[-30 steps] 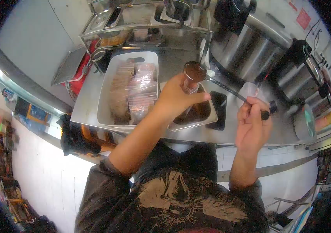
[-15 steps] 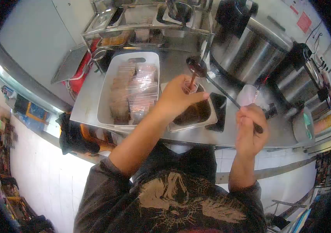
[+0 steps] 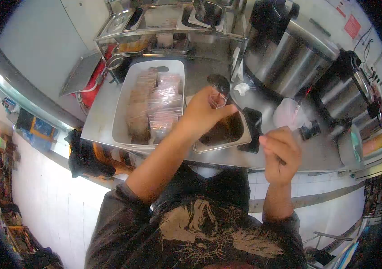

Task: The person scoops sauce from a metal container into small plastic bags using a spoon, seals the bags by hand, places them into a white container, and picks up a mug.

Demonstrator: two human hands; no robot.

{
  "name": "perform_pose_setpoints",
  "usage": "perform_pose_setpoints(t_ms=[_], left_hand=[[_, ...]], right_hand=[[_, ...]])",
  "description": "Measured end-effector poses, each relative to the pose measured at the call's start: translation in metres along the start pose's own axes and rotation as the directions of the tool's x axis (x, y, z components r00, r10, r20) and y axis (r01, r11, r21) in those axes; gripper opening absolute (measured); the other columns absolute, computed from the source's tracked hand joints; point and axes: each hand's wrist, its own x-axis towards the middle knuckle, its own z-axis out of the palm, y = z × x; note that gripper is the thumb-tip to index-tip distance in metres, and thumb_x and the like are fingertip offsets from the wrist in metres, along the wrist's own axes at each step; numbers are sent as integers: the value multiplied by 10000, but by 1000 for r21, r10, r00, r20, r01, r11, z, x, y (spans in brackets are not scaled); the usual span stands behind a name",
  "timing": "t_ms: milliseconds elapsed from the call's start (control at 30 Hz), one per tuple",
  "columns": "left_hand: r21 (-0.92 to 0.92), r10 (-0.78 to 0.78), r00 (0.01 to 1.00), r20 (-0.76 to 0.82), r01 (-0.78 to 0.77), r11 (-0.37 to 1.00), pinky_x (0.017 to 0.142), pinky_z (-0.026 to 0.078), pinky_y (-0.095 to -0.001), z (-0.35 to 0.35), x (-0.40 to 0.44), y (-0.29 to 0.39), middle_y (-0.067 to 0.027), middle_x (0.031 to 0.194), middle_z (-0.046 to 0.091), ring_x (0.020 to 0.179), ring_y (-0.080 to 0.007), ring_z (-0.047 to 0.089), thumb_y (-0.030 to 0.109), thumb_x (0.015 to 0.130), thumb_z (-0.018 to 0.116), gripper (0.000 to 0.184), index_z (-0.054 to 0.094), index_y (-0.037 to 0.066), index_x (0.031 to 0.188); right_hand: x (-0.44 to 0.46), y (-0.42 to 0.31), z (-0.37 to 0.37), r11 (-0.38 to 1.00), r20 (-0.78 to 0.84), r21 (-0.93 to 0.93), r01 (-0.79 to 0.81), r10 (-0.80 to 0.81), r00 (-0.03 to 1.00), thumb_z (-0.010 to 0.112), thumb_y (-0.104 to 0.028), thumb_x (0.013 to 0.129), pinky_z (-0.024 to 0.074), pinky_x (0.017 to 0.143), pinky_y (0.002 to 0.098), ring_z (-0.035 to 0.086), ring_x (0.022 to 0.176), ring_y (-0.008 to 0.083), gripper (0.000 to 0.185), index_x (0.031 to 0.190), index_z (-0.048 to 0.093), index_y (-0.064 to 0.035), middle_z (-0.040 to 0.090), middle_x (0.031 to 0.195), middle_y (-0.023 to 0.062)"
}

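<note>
My left hand [image 3: 202, 112] is closed around a small clear plastic bag [image 3: 218, 100] with reddish-brown sauce at its mouth. Right behind the bag is the dark bowl of a ladle [image 3: 218, 82], tipped over toward the opening. Its long handle runs back to my right hand [image 3: 282, 152], whose fingers are wrapped round the end. Below my left hand sits a steel pan [image 3: 220, 145] of dark brown sauce, partly covered by the hand. To its left, a white bin [image 3: 118, 117] holds rows of flat clear packets [image 3: 155, 105].
A black flat object [image 3: 252, 127] lies right of the pan. Farther right are a pinkish translucent jug [image 3: 286, 113] and large steel urns [image 3: 296, 51]. Crumpled white tissue [image 3: 242, 88] is near the back. A steel rack [image 3: 164, 29] with pans spans the rear.
The ladle's bowl has come down and closer to the bag, tilting further; the falling stream of sauce no longer shows. My right hand has shifted slightly left. My left hand stays put.
</note>
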Motion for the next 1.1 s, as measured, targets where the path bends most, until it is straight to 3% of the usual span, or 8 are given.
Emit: perform_pose_setpoints(t_ms=[100, 300, 500, 700, 800, 900, 1000, 1100], left_hand=[[-38, 7, 1000, 12, -6, 999, 659, 519, -332, 1, 7, -20, -94, 854, 675, 785, -163, 652, 243, 815, 812, 365, 607, -19, 965], [-7, 53, 998, -16, -53, 999, 710, 525, -333, 1, -2, -5, -73, 919, 672, 825, -161, 645, 184, 842, 788, 331, 598, 14, 1053], [-270, 22, 999, 47, -9, 963, 802, 465, -297, 4, -7, -2, -44, 960, 614, 886, -143, 562, 222, 814, 818, 413, 588, 17, 1089], [-244, 38, 995, 96, -13, 970, 819, 457, -293, 3, -8, -5, -31, 965, 611, 907, -129, 554, 186, 851, 783, 358, 579, 31, 1101], [-182, 47, 996, 71, -34, 983, 823, 454, -289, -1, -12, -8, -30, 962, 603, 905, -123, 547, 168, 872, 759, 322, 572, 32, 1096], [-159, 43, 997, 65, -33, 987, 886, 451, -301, -8, -15, -12, -27, 1005, 593, 970, -136, 554, 159, 902, 709, 270, 567, 54, 1106], [-227, 29, 995, 95, -7, 974, 934, 431, -310, -15, -19, -9, -28, 1031, 569, 1021, -148, 541, 128, 901, 655, 263, 559, 65, 1138], [-285, 114, 972, 203, -52, 957, 985, 400, -324, -25, -23, -2, -80, 1122, 537, 1129, -190, 503, 73, 855, 576, 419, 485, 45, 1263]], right_hand=[[-7, 5, 3, 1000, -10, -12, 17, -17, 1000, 683, 21, 769, 484, 630, 345, 615, 696, 256, 193, 940, 750, -38, 690, 851, 134], [-17, 7, 7, 971, -92, 156, -182, 198, 976, 649, -1, 848, 475, 671, 322, 621, 732, 227, 157, 983, 730, -4, 696, 850, 138], [-42, 15, 21, 726, -239, 515, -456, 632, 737, 640, -98, 945, 453, 658, 265, 579, 742, 144, 159, 1041, 697, 17, 684, 914, 102], [-41, 16, 22, 420, -133, 817, -396, 804, 580, 599, -212, 1004, 385, 655, 269, 469, 745, 106, 279, 1193, 608, -8, 617, 901, 71], [-50, 29, 20, 420, -174, 852, -314, 791, 587, 603, -223, 1004, 376, 635, 250, 479, 738, 92, 297, 1201, 606, -2, 624, 899, 57], [-52, 35, 16, 459, -201, 815, -354, 797, 570, 647, -218, 981, 421, 628, 243, 515, 719, 99, 292, 1137, 639, 30, 679, 936, 97], [-54, 38, 13, 555, -104, 391, -734, 819, 564, 678, -217, 949, 446, 657, 254, 534, 720, 119, 310, 1155, 658, 13, 677, 901, 97], [-45, 30, 17, 782, 82, 26, -622, 619, 781, 746, -212, 862, 478, 746, 289, 571, 789, 182, 383, 1183, 673, -17, 669, 965, 126]])
